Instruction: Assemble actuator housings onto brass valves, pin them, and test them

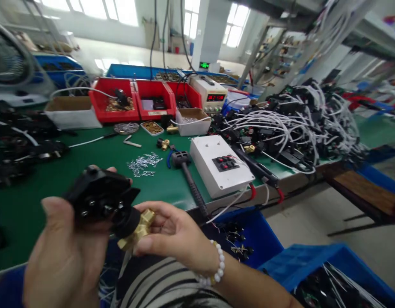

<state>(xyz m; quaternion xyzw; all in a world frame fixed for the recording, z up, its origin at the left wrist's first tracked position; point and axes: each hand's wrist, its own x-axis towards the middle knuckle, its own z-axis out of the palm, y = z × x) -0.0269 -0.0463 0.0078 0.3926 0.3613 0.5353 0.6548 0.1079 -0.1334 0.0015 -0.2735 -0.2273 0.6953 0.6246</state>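
Note:
My left hand (64, 252) is wrapped round a black plastic housing (99, 199), with the thumb on its near side. A brass valve fitting (141, 229) joins the black round neck of that housing at its lower right. Fingers and thumb of my right hand (171, 233) pinch the brass fitting. Both hands are above the near edge of the green bench (165, 188). Beyond them lie a heap of small silvery clips (144, 164), a black-headed mallet (191, 179) and another small brass fitting with a black cap (163, 144).
A white box with a black terminal panel (221, 164) sits right of the mallet. Red bins (114, 113) and a power supply (210, 96) line the back. Black units with white cables (280, 124) pile up at right. Blue crates (338, 256) stand below the bench.

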